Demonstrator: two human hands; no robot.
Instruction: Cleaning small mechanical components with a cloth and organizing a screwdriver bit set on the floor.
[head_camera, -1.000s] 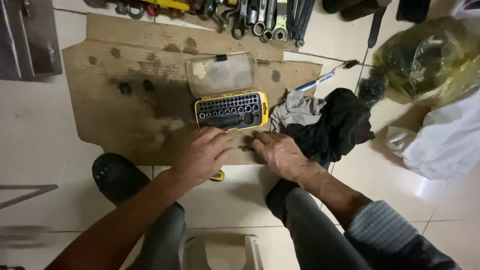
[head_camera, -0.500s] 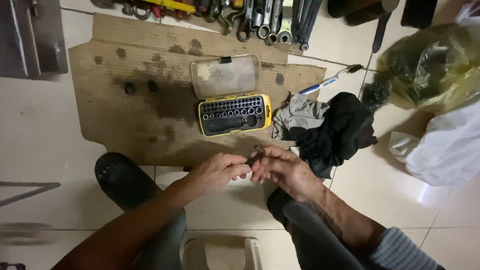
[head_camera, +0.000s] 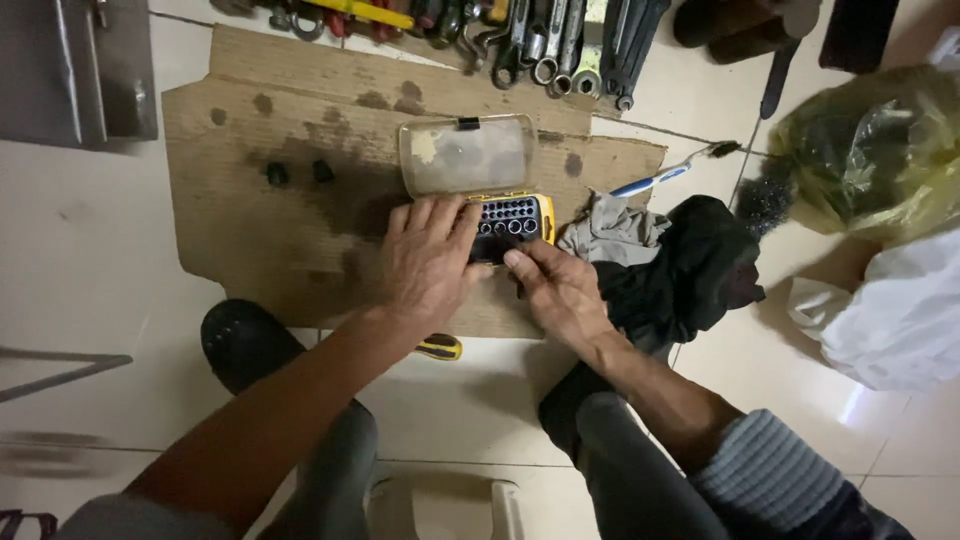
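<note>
Now both hands (head_camera: 490, 270) over bit case (head_camera: 515, 215), apparently touching, cardboard (head_camera: 250, 230) edge near

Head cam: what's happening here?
A person sits over a stained cardboard sheet on a tiled floor. Their left hand lies flat over a yellow bit case with its clear lid flipped open; the right hand touches the case's near edge. Grey and black rags lie to the right, wrenches along the top, and a yellow-handled tool sits under the left wrist.

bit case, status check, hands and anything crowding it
Left hand flat over the yellow bit case, clear lid open. Right hand at its near edge, fingers curled. Grey rag lies just beside the case.
</note>
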